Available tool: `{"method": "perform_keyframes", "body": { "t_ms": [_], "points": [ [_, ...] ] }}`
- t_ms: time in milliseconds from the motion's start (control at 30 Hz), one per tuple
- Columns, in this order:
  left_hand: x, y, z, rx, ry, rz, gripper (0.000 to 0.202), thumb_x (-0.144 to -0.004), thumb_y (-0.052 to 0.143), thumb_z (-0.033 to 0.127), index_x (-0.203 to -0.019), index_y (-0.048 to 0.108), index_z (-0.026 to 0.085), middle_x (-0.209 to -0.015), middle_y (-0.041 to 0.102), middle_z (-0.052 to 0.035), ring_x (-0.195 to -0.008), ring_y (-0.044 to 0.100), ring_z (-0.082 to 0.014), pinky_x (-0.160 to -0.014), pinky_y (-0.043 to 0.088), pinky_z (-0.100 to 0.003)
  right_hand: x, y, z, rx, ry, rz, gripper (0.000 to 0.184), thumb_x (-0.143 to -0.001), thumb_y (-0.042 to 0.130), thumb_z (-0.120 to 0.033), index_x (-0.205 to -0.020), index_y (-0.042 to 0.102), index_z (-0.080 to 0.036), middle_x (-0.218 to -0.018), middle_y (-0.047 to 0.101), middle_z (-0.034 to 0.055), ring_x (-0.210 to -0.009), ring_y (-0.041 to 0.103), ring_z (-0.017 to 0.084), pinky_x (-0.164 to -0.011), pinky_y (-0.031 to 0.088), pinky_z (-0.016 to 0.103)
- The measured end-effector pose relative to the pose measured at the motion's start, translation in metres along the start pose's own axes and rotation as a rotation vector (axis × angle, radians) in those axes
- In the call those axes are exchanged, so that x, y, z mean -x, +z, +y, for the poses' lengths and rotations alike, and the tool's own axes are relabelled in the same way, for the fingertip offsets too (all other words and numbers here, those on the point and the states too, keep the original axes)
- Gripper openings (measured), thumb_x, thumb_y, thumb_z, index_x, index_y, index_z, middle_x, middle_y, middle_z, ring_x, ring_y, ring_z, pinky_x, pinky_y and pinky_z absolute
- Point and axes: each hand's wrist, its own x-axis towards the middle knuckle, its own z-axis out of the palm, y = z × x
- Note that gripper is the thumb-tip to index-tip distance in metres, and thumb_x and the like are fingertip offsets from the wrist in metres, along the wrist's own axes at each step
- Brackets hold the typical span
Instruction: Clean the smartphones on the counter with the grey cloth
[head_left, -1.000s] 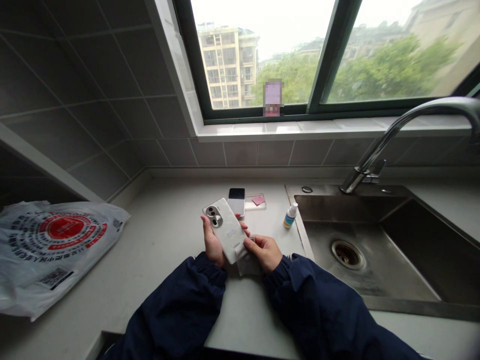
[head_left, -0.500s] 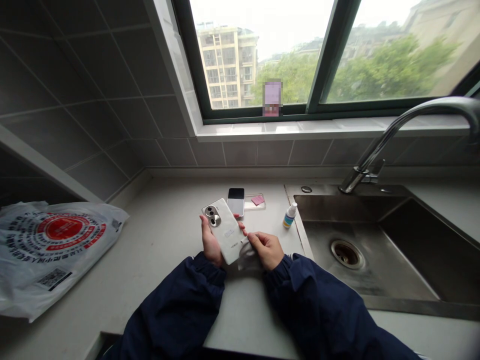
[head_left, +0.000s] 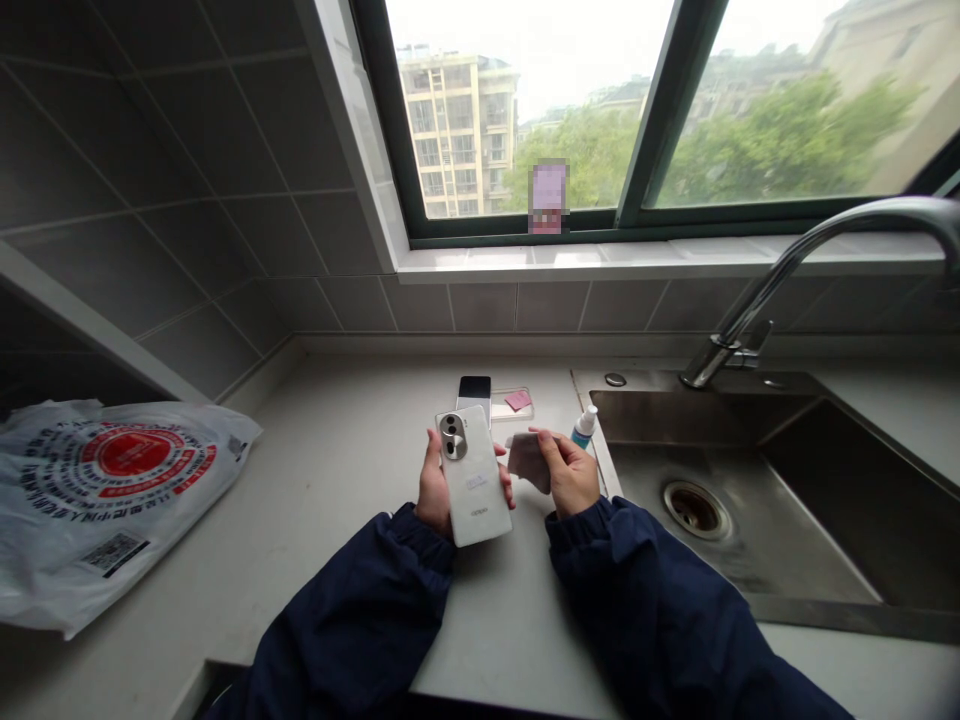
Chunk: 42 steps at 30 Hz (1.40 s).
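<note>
A white smartphone (head_left: 480,490), its back with the round camera lenses facing up, rests in my left hand (head_left: 434,490). The fingers wrap round both long edges of it. Between the thumb and fingers of my right hand (head_left: 574,478) hangs a small grey cloth (head_left: 531,461), just right of the phone and apart from it. Behind the held phone lies a second phone (head_left: 474,388), partly covered from view. Beside that is a clear phone case (head_left: 501,410) with a pink piece (head_left: 518,400) on it. A small white-capped spray bottle (head_left: 585,424) stands behind my right hand, its lower part hidden.
To the right is a steel sink (head_left: 750,520) with a curved tap (head_left: 724,345). A printed white plastic bag (head_left: 120,500) lies on the counter (head_left: 330,450) at the left. A window (head_left: 517,120) rises behind the counter.
My right hand has moved right and slightly up with the cloth, away from the phone's lower edge. The phone in my left hand has shifted right and turned more upright.
</note>
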Motion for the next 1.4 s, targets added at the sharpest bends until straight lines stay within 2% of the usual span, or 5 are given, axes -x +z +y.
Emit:
{"method": "perform_keyframes", "body": {
  "t_ms": [167,267,433,767,1400],
  "points": [
    [0.002,-0.003,-0.006,-0.097,-0.296,-0.155,0.1,-0.074,0.016,0.088,-0.107,0.065,0.006,-0.086,0.069,-0.0208,-0.077,0.068,-0.0342,-0.075,0.048,-0.046,0.004,-0.003,-0.007,0.035,-0.099,0.05,0.044,-0.082,0.067,-0.053,-0.104,0.074,-0.016,-0.101,0.074,0.0111,-0.097,0.069,0.027,-0.09,0.056,0.043],
    [0.0,-0.007,-0.012,-0.078,-0.375,-0.154,0.099,-0.074,0.017,0.088,-0.109,0.065,0.008,-0.085,0.07,-0.0194,-0.078,0.068,-0.034,-0.076,0.049,-0.047,0.01,-0.005,-0.008,0.211,-0.438,-0.127,0.029,-0.091,0.06,-0.037,-0.113,0.071,-0.021,-0.116,0.07,0.0091,-0.111,0.064,0.025,-0.1,0.05,0.042],
    [-0.009,-0.012,-0.018,0.095,-0.128,0.026,0.082,-0.083,0.032,0.077,-0.129,0.055,0.012,-0.104,0.069,-0.0178,-0.108,0.064,-0.0333,-0.097,0.045,-0.047,0.021,-0.002,-0.002,0.664,-0.949,-0.551,0.034,-0.095,0.053,-0.026,-0.127,0.062,-0.019,-0.132,0.061,0.0105,-0.131,0.049,0.026,-0.113,0.034,0.049],
    [-0.007,-0.01,-0.012,0.15,-0.018,0.158,0.08,-0.084,0.037,0.074,-0.135,0.052,0.014,-0.122,0.065,-0.018,-0.124,0.054,-0.0342,-0.109,0.037,-0.049,0.037,0.004,0.0,1.074,-0.985,-0.664,0.062,-0.093,0.051,-0.045,-0.144,0.043,-0.01,-0.154,0.031,0.0146,-0.147,0.011,0.038,-0.115,0.017,0.061],
    [-0.002,-0.01,-0.004,0.108,-0.125,0.209,0.08,-0.086,0.036,0.072,-0.115,0.063,0.003,-0.102,0.071,-0.0217,-0.107,0.065,-0.0323,-0.101,0.045,-0.045,0.048,0.011,0.003,0.985,-1.106,-0.646,0.046,-0.096,0.048,-0.036,-0.132,0.055,-0.009,-0.145,0.048,0.0109,-0.141,0.034,0.031,-0.12,0.016,0.052]
  ]
}}
